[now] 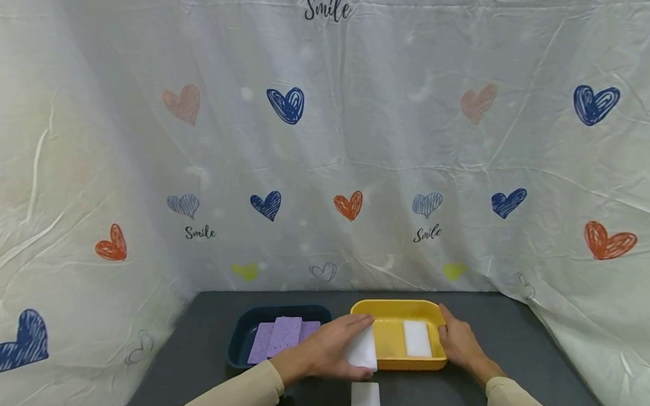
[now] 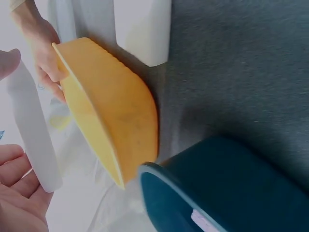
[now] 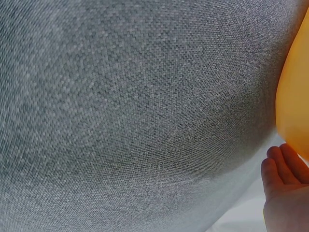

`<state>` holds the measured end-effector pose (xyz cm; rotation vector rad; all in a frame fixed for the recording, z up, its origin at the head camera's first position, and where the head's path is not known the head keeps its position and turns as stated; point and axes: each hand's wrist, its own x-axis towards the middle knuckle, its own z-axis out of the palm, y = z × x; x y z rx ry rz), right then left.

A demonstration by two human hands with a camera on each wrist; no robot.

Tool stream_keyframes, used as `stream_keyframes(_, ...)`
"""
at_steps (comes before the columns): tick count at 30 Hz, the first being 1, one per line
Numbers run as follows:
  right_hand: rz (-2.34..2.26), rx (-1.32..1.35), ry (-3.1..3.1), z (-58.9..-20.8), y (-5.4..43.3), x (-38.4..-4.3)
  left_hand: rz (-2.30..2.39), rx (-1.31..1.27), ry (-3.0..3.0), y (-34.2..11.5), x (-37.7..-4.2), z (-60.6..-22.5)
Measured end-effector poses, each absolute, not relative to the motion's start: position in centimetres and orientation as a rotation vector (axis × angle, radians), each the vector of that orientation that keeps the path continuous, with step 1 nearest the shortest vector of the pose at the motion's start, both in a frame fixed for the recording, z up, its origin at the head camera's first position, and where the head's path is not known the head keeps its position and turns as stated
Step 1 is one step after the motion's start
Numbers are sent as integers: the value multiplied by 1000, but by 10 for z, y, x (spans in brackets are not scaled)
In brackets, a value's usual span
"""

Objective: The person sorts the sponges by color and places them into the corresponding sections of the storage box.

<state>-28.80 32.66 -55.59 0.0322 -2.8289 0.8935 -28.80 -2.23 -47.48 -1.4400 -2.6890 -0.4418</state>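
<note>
My left hand (image 1: 326, 348) grips a white rectangular sponge (image 1: 363, 350) between thumb and fingers, at the near left corner of a yellow tray (image 1: 394, 365). In the left wrist view, that sponge (image 2: 34, 125) is held on edge, beside the tray's side wall. My right hand (image 1: 462, 341) holds the tray's right rim, and its fingertips (image 3: 285, 154) lie against the outer wall in the right wrist view. Inside the tray, toward its right side, lies another white sponge (image 1: 418, 339).
Left of the yellow tray stands a dark blue tray (image 1: 237, 344) with several purple sponges (image 1: 285, 334). One more white sponge (image 1: 366, 403) lies on the dark grey tabletop (image 1: 199, 349) near the front. A curtain (image 1: 382, 139) printed with hearts hangs behind and along both sides.
</note>
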Motion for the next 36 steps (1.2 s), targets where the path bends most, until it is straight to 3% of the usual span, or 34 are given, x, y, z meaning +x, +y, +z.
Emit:
stream_keyframes(17,915,18,-2821,-559,328,-288,-393,-1437,-2776,22,-320,-467)
stream_keyframes(36,919,6,-2813,-561,329,-290,-200,-1509,-2773,51,-346,-491)
